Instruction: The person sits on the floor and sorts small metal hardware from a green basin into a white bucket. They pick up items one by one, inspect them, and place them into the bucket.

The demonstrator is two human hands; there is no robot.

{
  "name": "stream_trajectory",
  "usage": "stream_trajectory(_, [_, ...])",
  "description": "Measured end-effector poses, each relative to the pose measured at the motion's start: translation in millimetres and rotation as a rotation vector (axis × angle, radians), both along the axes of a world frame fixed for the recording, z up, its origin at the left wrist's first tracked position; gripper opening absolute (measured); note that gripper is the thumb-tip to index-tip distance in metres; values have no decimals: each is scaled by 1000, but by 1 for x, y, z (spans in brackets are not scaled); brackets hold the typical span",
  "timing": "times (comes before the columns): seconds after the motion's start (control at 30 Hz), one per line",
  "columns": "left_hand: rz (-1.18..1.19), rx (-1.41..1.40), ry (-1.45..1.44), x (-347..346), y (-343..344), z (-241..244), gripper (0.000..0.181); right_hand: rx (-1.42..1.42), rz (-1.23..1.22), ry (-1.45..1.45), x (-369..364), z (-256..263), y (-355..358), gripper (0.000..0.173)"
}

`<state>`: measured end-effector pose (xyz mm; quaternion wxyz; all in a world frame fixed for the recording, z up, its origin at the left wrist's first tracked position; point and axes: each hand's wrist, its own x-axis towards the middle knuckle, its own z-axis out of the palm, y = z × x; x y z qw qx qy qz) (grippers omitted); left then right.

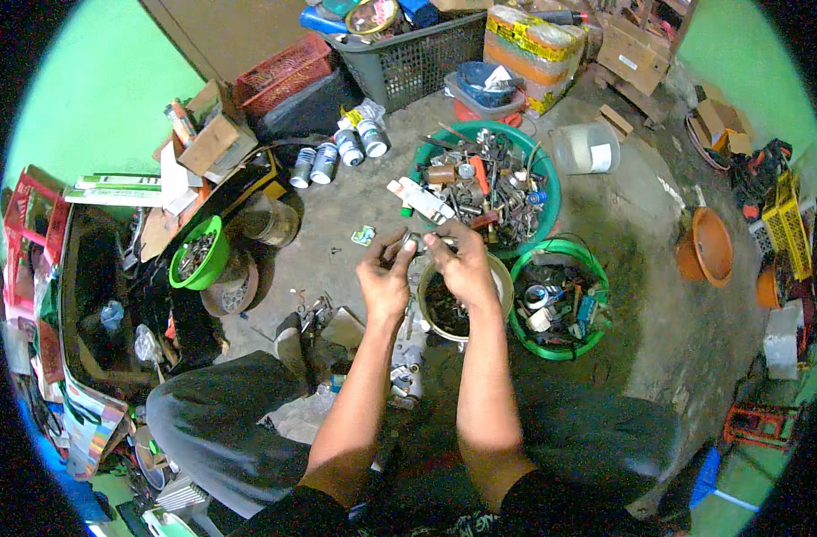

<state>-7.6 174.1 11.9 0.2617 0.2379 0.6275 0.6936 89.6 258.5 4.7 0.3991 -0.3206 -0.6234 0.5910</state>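
A small metal part (pixel 416 240) is held between the fingertips of both hands. My left hand (pixel 387 278) grips it from the left with thumb and fingers. From the right, my right hand (pixel 461 267) pinches its other side; exactly how its fingers meet the part is too small to tell. Under my right hand stands a cream bucket (pixel 507 293) with dark small pieces inside. Beyond the hands is a large green basin (pixel 553 194) heaped with mixed metal parts, a white box (pixel 422 200) lying over its near left rim. A smaller green basin (pixel 602 322) with mixed scrap stands to the right.
Several spray cans (pixel 348 148) lie on the concrete floor ahead. At the left, a lime-green bowl (pixel 222 258) holds small hardware. Loose metal pieces (pixel 318 312) lie near my left knee. Farther off are a grey plastic basket (pixel 415 64), a clear tub (pixel 576 149) and an orange pot (pixel 712 246).
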Motion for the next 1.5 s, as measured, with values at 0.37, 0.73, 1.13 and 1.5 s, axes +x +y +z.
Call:
stream_trajectory(0.37, [-147, -339, 294, 7, 113, -80, 32, 159, -394, -407, 2, -57, 90, 11])
stream_trajectory(0.73, [-220, -387, 231, 1, 114, -90, 28, 131, -455, -232, 8, -91, 100, 27])
stream_trajectory(1.13, [-204, -315, 247, -11, 60, -82, 28, 327, -569, -284, -4, -92, 97, 26])
stream_trajectory(1.5, [2, -472, -15, -66, -108, -89, 37, 395, -98, -185, -69, -55, -19, 18])
